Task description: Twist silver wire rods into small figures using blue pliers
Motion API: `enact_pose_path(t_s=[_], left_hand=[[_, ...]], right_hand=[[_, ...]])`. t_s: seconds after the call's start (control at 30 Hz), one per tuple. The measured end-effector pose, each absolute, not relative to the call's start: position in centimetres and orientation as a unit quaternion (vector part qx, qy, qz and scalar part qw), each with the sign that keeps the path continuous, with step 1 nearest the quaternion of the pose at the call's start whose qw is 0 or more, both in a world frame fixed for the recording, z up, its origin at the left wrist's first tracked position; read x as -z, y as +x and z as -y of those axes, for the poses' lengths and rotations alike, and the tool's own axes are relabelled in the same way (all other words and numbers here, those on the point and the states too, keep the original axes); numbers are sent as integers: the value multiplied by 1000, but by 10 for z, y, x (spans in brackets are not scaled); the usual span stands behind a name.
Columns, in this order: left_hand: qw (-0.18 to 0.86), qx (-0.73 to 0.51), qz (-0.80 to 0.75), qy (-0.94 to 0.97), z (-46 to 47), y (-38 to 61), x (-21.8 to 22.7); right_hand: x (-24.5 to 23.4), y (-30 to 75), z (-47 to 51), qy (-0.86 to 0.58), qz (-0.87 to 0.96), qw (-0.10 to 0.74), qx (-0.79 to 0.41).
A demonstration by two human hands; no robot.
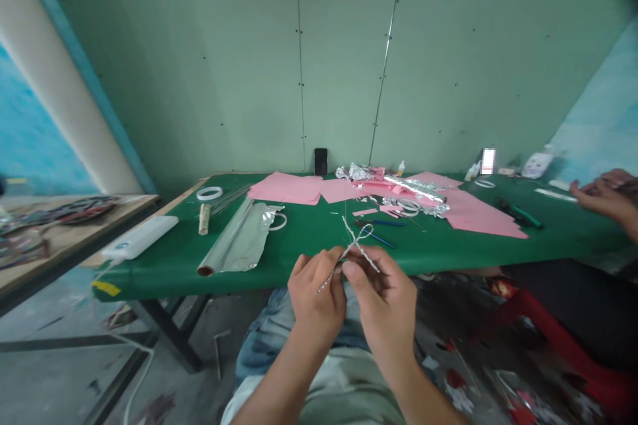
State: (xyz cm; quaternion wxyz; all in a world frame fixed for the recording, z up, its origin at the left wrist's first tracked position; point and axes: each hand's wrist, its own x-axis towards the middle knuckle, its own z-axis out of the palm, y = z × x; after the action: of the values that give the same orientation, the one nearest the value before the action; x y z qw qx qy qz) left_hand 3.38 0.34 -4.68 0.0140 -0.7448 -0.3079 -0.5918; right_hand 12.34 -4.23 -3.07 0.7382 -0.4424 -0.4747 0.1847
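Twisted foil wire [356, 252]: 2 strands crossed in X, small loop at top, held above lap, just short of table edge. Left hand [316, 295] clamped on lower strand, thumb over fingers. Right hand [383, 302] pinching crossing. Hands close, not touching. Beyond: green table [309, 239], pink paper [284, 189], foil roll [234, 242]. Co-worker's hand [605, 199] at far right.

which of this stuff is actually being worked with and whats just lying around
Being worked with: twisted silver foil strands, pinched by the left hand and right hand

Lying about: roll of aluminium foil, pink paper sheets, green-handled pliers, white power bank
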Motion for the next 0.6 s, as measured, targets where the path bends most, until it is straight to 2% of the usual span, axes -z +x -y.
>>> enact_pose_path(t_s=[0.13,0.33,0.53,0.6], left_hand=[[4,571,314,-759,-6,34,53],[-101,570,289,-762,-9,34,67],[-316,583,281,-693,-8,36,69],[-353,586,281,-673,-7,39,69]], right_hand=[[29,128,42,-456,490,731,-137],[25,133,43,-474,495,722,-95],[30,134,37,-442,426,750,-245],[32,133,35,-420,373,765,-316]])
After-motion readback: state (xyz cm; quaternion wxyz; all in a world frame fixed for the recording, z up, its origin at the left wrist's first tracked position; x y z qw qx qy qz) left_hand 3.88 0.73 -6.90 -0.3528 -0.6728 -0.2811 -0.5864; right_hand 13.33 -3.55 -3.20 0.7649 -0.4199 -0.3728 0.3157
